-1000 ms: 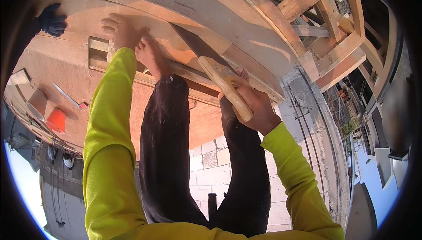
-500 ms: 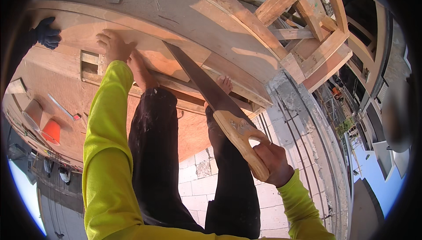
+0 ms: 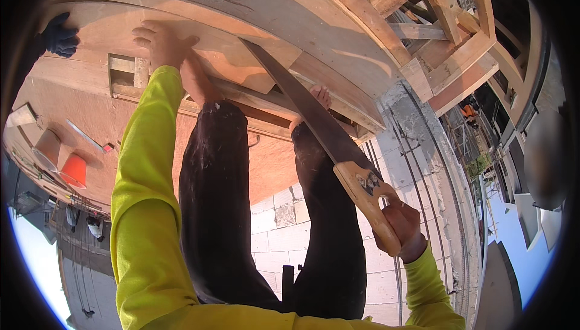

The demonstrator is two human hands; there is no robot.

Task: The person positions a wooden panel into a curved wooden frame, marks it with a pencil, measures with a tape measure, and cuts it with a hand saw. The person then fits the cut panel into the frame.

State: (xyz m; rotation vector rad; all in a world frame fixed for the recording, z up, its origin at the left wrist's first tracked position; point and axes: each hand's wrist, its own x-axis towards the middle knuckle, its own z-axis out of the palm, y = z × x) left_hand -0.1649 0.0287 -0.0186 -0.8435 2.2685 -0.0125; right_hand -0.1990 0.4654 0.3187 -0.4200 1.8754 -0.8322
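My right hand (image 3: 400,227) is wrapped round the wooden handle of a handsaw (image 3: 305,109). The saw's dark blade slants up and left, its narrow tip lying at a plywood sheet (image 3: 235,61). On that sheet rests my left hand (image 3: 162,43), fingers spread, left of the blade tip. Both my bare feet are on the wood: the left foot (image 3: 199,82) beside my left hand, the toes of the right foot (image 3: 320,96) just right of the blade. Another person's dark-gloved hand (image 3: 59,35) lies on the sheet at the far left.
A timber frame (image 3: 444,58) stands at the upper right. Below my legs is a pale block wall (image 3: 275,227), with steel bars (image 3: 423,167) along its right. An orange bucket (image 3: 74,170) and a straight metal tool (image 3: 84,135) sit on the brownish panel at left.
My right hand has drawn the saw back toward the lower right. My left hand stays spread on the plywood, and the whole view has shifted slightly.
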